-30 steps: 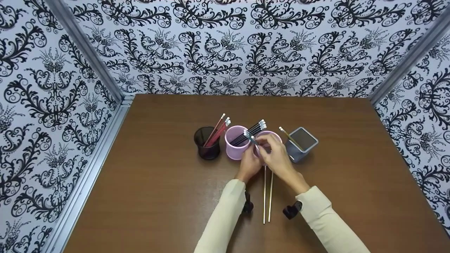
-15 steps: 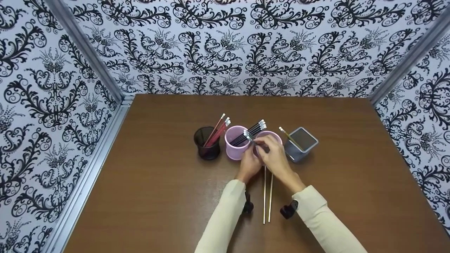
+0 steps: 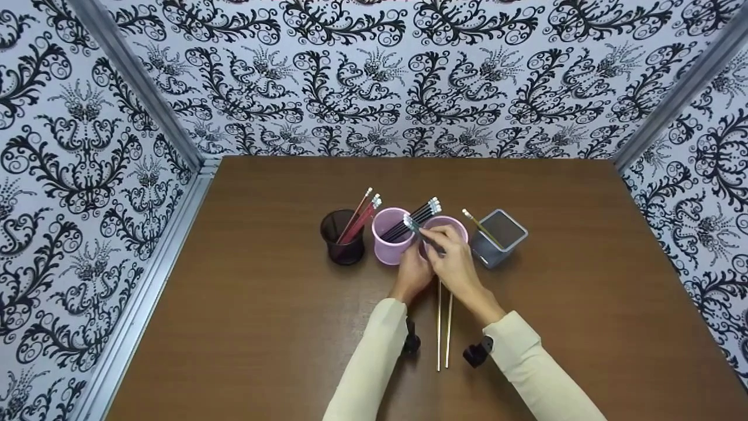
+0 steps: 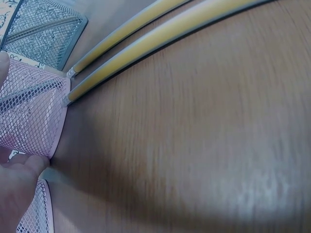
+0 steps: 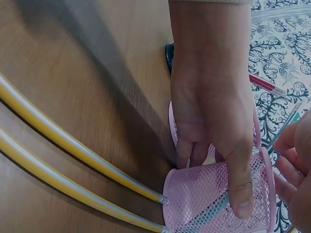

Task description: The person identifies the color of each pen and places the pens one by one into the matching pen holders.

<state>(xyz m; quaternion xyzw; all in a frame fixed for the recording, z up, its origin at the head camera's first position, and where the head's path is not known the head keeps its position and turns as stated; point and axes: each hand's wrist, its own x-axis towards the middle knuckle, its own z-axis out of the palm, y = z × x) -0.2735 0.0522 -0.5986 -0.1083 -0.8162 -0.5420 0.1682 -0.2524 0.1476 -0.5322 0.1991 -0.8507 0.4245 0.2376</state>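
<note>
My left hand grips the right-hand pink mesh cup, its thumb lying on the mesh in the right wrist view. My right hand is over that cup's rim, thumb and fingers pinching a teal pencil near its eraser end. The pencil leans left out of the cup, white eraser up, and its lower part shows through the mesh. Beside it stands another pink cup holding several black pencils that lean right. My hands partly hide the gripped cup in the head view.
A black mesh cup with several red pencils stands at the left. To the right is a square grey mesh cup with a yellow pencil. Two yellow pencils lie on the wooden table before the gripped cup.
My right hand has shifted slightly down and left, bringing the teal pencil's eraser end closer to the neighbouring erasers. My left hand stays on the cup. The head view has tilted a little.
</note>
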